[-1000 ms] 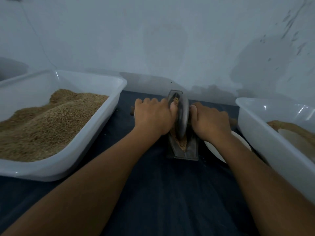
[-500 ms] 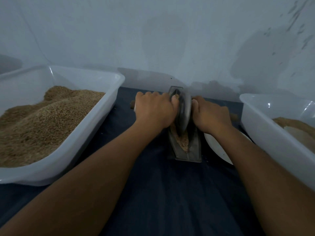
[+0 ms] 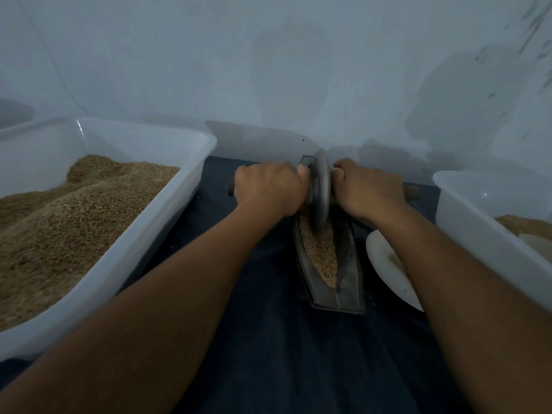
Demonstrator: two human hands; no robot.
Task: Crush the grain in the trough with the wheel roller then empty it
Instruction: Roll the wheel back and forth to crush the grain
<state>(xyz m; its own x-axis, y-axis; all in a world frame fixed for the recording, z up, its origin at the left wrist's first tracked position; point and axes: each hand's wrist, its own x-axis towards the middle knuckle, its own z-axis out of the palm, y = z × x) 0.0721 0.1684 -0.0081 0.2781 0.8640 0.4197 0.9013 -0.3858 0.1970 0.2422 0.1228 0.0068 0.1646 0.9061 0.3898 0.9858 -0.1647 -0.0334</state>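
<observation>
Grey wheel roller [image 3: 320, 189] upright in grain-filled trough [image 3: 348, 282] (both hands gripping)

Grey wheel roller [image 3: 320, 189] upright in narrow trough [image 3: 348, 282] — tan grain [image 3: 321, 253] inside.

The left hand [image 3: 268, 189] and the right hand [image 3: 366, 189] are each curling round a wooden handle end, one on either side of the wheel roller [image 3: 320, 189]. The wheel is standing upright in the far part of the trough [image 3: 346, 282], with crushed grain [image 3: 321, 252] lying in its near part. White tubs [image 3: 191, 162] are flanking the dark surface [image 3: 268, 339], the left one holding grain.
</observation>
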